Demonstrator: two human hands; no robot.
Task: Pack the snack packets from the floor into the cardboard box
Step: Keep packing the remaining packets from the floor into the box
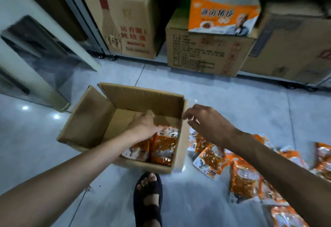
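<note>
Open cardboard box [100, 119] on floor tiles; two snack packets [162, 147] lie in its 5 o'clock corner. Left hand [144, 125] rests flat on them, fingers hidden, closure undeterminable. Right hand [208, 123] hovers at the box's 3 o'clock rim, fingers loosely spread, empty. Loose packets [245, 178] lie on the floor at 4 o'clock.

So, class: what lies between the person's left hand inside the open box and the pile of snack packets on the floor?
In the head view, the cardboard box's right wall stands between the left hand and the floor packets; the right hand hovers above it, empty.
</note>
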